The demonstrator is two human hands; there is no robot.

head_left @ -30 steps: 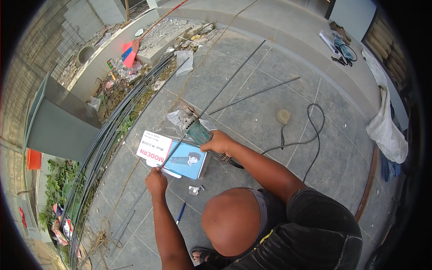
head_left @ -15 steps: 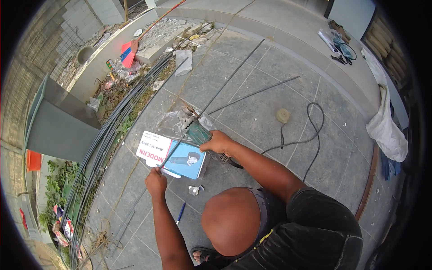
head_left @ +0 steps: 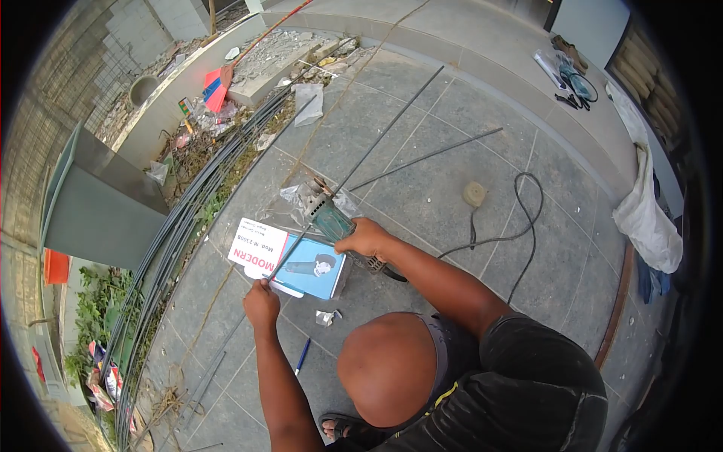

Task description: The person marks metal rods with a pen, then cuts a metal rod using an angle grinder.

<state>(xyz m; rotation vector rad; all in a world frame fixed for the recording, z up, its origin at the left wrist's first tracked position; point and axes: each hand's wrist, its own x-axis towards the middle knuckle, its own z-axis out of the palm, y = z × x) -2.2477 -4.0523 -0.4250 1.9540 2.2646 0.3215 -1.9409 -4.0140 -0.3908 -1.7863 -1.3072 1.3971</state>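
My right hand (head_left: 364, 238) is closed around the body of a green angle grinder (head_left: 331, 224). The grinder's head lies against a long, thin metal rod (head_left: 388, 129) that slants across the tiles; its disc is hard to make out. Lower down the same rod, my left hand (head_left: 261, 303) is closed on it. Between my hands, the rod passes over a blue and white box (head_left: 316, 273) marked MODERN. Crumpled clear plastic (head_left: 295, 197) lies beside the grinder's head.
A second rod (head_left: 437, 156) lies on the tiles. The black cord (head_left: 533, 203) loops to the right near a round tan object (head_left: 474, 193). A bundle of rods (head_left: 177, 203) runs along the left. A blue pen (head_left: 303, 354) lies near my knee.
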